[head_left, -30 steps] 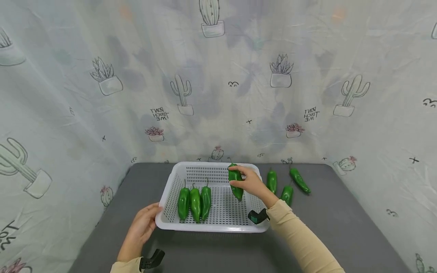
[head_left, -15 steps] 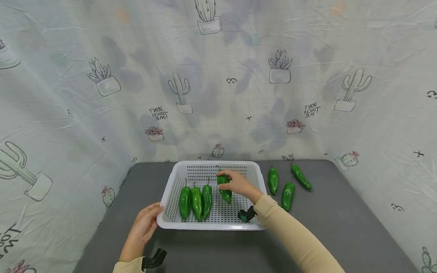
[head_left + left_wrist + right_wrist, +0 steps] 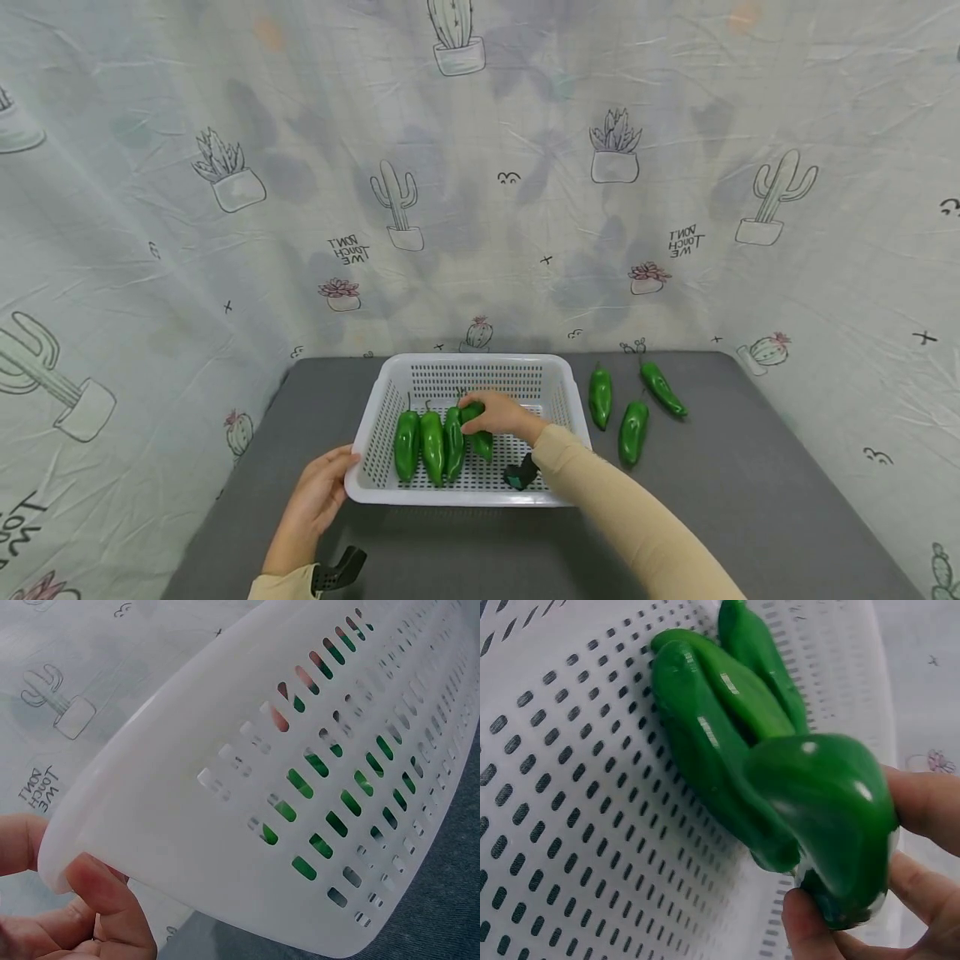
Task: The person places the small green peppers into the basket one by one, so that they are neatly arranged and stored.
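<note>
My right hand (image 3: 497,414) grips a green pepper (image 3: 480,442) inside the white plastic basket (image 3: 480,499). In the right wrist view the held pepper (image 3: 832,817) is tilted, its tip towards the camera, with thumb and fingers around its far end. To its left in the basket, three more green peppers (image 3: 432,448) lie side by side, stems towards the back. My left hand (image 3: 318,492) pinches the basket's front left corner; in the left wrist view, thumb and finger clasp the rim (image 3: 56,862). Peppers show green through the basket's slots.
Right of the basket, three loose green peppers (image 3: 633,432) lie on the grey table (image 3: 720,492). A cloth (image 3: 480,208) printed with cacti hangs behind the table and at its sides. A black wrist camera (image 3: 521,472) on the right wrist sits low over the basket.
My right hand has carried its pepper leftward and down, from the basket's right side to beside the row of three. The left hand keeps its hold on the basket corner.
</note>
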Action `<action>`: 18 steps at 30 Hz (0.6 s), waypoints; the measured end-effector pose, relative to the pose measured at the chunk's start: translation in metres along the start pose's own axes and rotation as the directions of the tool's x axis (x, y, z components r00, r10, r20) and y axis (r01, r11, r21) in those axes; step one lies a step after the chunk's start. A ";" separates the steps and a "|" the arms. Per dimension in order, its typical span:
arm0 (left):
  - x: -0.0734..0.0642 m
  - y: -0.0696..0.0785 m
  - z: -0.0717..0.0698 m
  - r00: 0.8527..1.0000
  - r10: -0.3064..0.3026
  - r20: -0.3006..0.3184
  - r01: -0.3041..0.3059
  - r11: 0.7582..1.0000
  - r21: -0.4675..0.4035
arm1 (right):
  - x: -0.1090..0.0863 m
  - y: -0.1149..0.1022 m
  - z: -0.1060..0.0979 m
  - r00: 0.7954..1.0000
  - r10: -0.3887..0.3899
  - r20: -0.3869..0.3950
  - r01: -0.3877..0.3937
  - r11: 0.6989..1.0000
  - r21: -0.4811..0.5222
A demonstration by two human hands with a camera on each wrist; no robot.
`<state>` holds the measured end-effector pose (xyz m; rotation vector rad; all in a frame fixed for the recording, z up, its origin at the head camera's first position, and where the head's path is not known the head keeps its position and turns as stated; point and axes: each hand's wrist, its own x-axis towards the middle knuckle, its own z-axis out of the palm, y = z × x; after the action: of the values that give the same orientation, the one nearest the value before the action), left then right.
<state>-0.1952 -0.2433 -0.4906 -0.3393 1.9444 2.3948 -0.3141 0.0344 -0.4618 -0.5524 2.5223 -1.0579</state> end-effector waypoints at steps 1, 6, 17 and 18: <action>0.000 0.000 0.000 1.000 0.003 0.000 -0.003 1.000 -0.003 | 0.001 0.001 0.002 1.000 0.000 0.003 0.000 1.000 -0.015; -0.001 -0.001 -0.001 1.000 0.015 0.021 -0.015 1.000 -0.009 | 0.004 0.006 0.008 0.999 0.038 0.024 -0.037 0.998 -0.057; 0.000 -0.002 -0.003 1.000 0.024 0.019 -0.023 1.000 -0.005 | 0.006 0.006 0.013 0.997 0.061 0.038 -0.057 0.993 -0.102; 0.000 -0.002 -0.003 1.000 0.024 0.018 -0.023 1.000 -0.004 | 0.007 0.006 0.013 0.997 0.058 0.042 -0.053 0.993 -0.108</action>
<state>-0.1947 -0.2455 -0.4934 -0.2952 1.9478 2.4069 -0.3155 0.0277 -0.4761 -0.5255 2.5498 -0.8854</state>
